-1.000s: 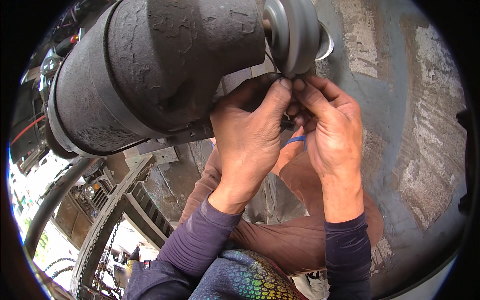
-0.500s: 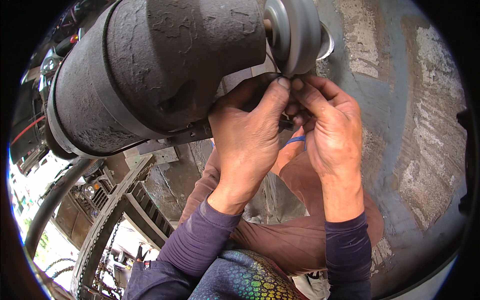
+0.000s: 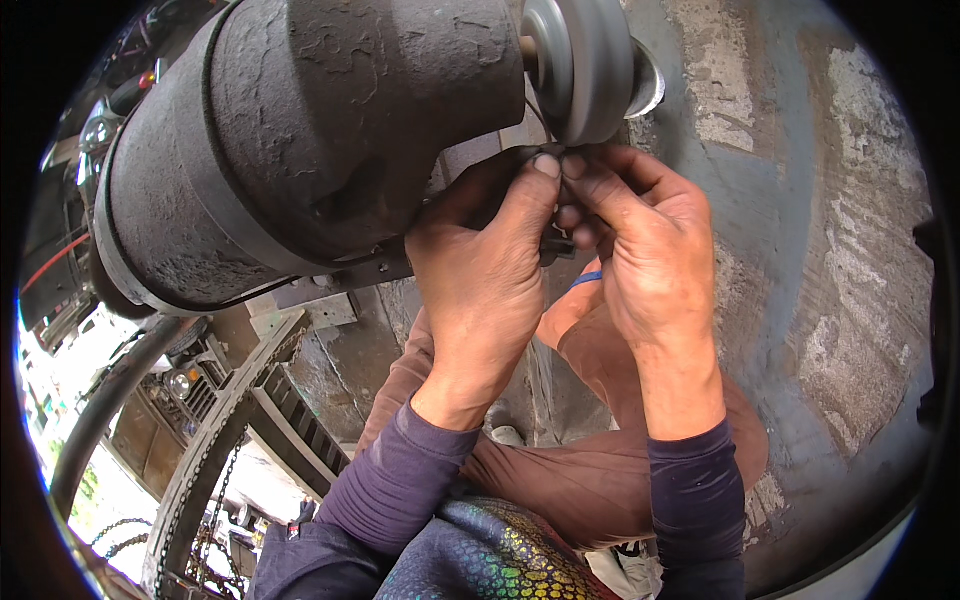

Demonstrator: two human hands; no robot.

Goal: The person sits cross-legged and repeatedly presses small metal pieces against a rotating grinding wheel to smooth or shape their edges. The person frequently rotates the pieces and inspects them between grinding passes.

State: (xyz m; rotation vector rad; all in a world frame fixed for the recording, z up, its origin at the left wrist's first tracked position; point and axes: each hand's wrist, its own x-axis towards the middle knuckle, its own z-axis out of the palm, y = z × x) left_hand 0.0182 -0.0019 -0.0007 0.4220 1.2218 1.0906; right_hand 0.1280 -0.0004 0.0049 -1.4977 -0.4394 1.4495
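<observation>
A grey grinding wheel (image 3: 600, 75) sits on a shaft at the right end of a big dark, flaking motor housing (image 3: 340, 110). Right under the wheel's lower edge, my left hand (image 3: 490, 240) and my right hand (image 3: 650, 230) meet, thumbs almost tip to tip. Both are closed in a pinch on something small and dark, mostly hidden by the fingers; its kind cannot be made out. The fingertips are very near the wheel's rim; whether the piece touches it I cannot tell. The wheel's face looks smooth and blurred.
A curved metal guard (image 3: 648, 80) stands just right of the wheel. My bent legs (image 3: 570, 480) are below my hands. At the lower left are a metal frame (image 3: 225, 430) with chains and a dark pipe (image 3: 120, 400). Worn, patchy floor (image 3: 780, 250) spreads to the right.
Both hands have shifted slightly left together along the wheel's lower edge, still pinching. In the picture, the wheel and housing sit slightly further left.
</observation>
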